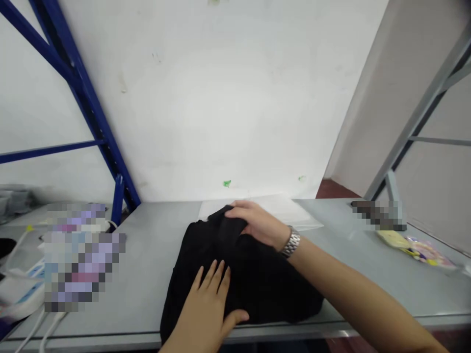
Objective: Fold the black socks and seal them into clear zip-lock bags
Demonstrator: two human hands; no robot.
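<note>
A black piece of fabric (272, 289), perhaps a garment, lies bunched on the grey tabletop near its front edge. My left hand (211, 299) rests flat on the cloth's near left part, fingers stretched out and thumb to the side. At the far edge of the cloth, my right hand (257, 223) pinches a raised fold between thumb and fingers; a metal-band watch is on that wrist. Behind the fabric lie thin white sheets (294, 213), partly covered by the cloth and my right hand.
To the left are a white power strip (29, 299) with cables and blurred-out purplish items (91, 264). Small colourful packets (427, 250) and a dark blurred-out item (379, 214) lie right. Blue (84, 93) and grey (423, 113) frame posts flank the white wall panel (228, 108).
</note>
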